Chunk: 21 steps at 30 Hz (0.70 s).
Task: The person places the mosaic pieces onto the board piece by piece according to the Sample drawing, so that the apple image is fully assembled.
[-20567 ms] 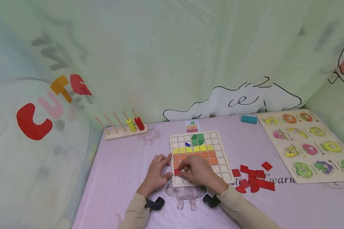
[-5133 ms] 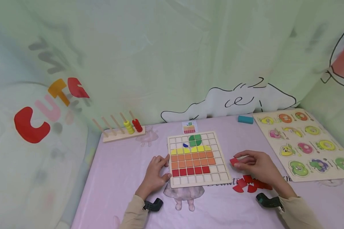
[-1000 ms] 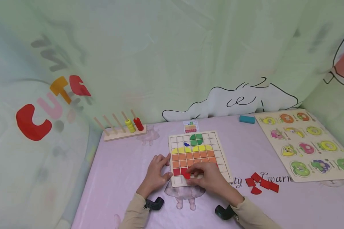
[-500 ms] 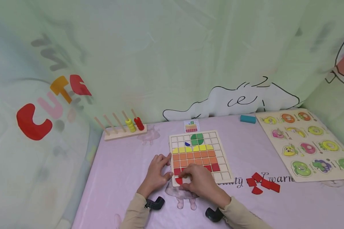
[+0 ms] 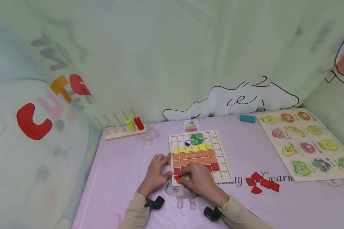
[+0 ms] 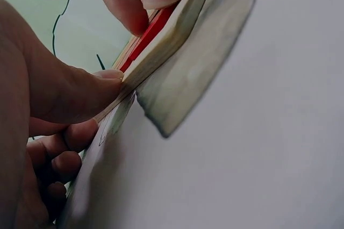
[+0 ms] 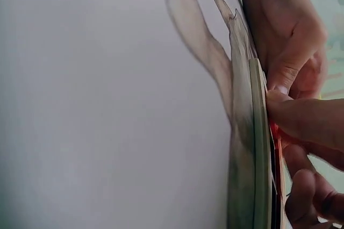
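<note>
A wooden grid board (image 5: 225,159) lies in front of me, with rows of yellow, orange and red tiles, a green shape and a small blue piece. At its near-left corner, my right hand (image 5: 200,181) pinches a red tile (image 5: 177,178) with a curved edge, in the bottom row's leftmost cell. My left hand (image 5: 156,171) rests along the board's left edge, thumb and index finger spread against it. From the left wrist, the left thumb (image 6: 80,92) touches the board's side beside the red tile (image 6: 148,38). In the right wrist view, the right thumb (image 7: 306,116) covers part of the tile.
Several loose red tiles (image 5: 265,183) lie right of the board. A small pattern card (image 5: 191,126) sits behind it. Farther off are a peg stand with rings (image 5: 124,133), a teal block (image 5: 247,119) and a fruit puzzle board (image 5: 306,144).
The red row has filled rightward and the loose red pile has shrunk. My right hand has come from the pile to the board's near-left corner with a rounded red tile; the left hand stays put.
</note>
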Tool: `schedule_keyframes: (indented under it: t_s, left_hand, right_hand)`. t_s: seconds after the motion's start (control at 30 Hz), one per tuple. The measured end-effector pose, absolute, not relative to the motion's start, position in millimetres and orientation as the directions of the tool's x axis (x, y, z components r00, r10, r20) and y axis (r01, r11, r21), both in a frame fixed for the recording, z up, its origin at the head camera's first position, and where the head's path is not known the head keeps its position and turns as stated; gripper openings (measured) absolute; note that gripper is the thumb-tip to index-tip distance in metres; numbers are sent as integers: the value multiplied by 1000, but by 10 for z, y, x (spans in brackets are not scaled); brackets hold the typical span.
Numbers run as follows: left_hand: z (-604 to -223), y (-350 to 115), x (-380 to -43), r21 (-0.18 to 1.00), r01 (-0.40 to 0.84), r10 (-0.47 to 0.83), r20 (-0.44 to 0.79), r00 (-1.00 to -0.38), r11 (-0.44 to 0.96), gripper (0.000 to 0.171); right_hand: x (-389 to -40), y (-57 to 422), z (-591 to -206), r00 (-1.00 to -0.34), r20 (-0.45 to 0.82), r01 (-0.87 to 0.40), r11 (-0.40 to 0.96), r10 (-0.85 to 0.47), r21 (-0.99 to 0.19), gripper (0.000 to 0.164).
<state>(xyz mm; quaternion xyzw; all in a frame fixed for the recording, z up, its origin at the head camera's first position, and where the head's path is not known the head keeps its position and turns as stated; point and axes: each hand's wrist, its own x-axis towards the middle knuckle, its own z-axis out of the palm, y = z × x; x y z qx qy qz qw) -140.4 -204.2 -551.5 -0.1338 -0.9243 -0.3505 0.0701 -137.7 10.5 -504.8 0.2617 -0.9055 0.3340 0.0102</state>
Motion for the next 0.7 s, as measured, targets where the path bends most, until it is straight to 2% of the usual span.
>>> schedule_keyframes:
  t_s: [0.53,0.7]
  left_hand:
    - [-5542,-2046,-1410,622,320,200,256,-946,715,75]
    - [-5531,-2046,-1396,615,328,205,263,-943,717,74]
  right_hand:
    - [-1391,80,-5050,-852,155,-490,656,-501,-574,15]
    - [-1407,142,-5005,-843,166,-495,619,-512,-610,15]
